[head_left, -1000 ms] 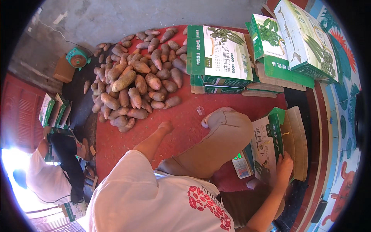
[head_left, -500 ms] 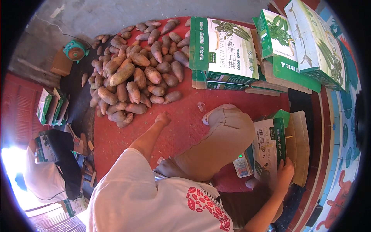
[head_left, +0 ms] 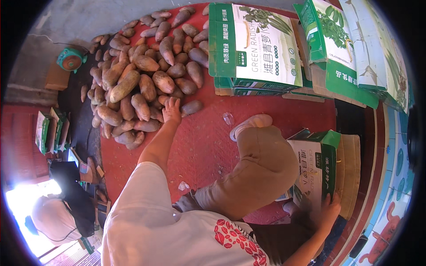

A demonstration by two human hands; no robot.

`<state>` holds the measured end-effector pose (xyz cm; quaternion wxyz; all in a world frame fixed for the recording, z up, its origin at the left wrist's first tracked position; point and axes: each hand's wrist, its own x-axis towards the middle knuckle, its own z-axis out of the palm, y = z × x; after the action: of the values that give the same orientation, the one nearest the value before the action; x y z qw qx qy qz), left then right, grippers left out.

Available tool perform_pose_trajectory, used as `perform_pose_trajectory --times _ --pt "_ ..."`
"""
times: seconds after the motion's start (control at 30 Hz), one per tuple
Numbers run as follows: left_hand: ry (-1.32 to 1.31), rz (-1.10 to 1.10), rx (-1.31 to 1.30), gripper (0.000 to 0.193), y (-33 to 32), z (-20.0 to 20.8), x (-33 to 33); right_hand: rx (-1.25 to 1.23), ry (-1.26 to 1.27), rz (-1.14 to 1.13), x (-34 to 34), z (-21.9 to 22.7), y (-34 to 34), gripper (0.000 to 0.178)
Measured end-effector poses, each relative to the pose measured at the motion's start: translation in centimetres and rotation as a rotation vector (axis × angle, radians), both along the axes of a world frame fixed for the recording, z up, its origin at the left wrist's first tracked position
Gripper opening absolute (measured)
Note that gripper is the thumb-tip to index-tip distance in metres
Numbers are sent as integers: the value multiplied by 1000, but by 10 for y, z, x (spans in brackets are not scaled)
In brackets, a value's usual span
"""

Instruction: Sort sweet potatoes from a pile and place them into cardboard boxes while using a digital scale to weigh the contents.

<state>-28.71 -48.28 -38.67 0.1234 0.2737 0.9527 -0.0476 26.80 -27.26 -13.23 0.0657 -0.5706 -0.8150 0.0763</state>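
A large heap of reddish-brown sweet potatoes (head_left: pixel 146 86) lies on the red floor covering in front of me. My left hand (head_left: pixel 171 111) is at the heap's near right edge, fingers apart, over or touching a sweet potato; it holds nothing. At my right side stands an open white and green carton (head_left: pixel 306 170) with its brown inner flap (head_left: pixel 348 173) folded out. My right hand (head_left: pixel 329 212) grips the carton's near end, fingers over its rim. What is inside the carton cannot be seen.
Flattened or stacked white and green cartons (head_left: pixel 266 48) lie at the far right, with more upright ones (head_left: pixel 330 31) beside them. A teal fan-like device (head_left: pixel 71 60) sits on a brown box. Another person (head_left: pixel 57 217) works at far left, near smaller cartons (head_left: pixel 49 131). My bent leg (head_left: pixel 262 173) lies between heap and carton.
My left hand has moved forward and a little left to the heap, its fingers spreading. My right hand stays at the carton. The view has shifted slightly.
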Motion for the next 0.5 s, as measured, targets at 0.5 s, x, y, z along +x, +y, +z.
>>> perform_pose_trajectory --times 0.5 --pt "188 -312 -392 32 -12 -39 -40 134 -76 39 0 -20 -1 12"
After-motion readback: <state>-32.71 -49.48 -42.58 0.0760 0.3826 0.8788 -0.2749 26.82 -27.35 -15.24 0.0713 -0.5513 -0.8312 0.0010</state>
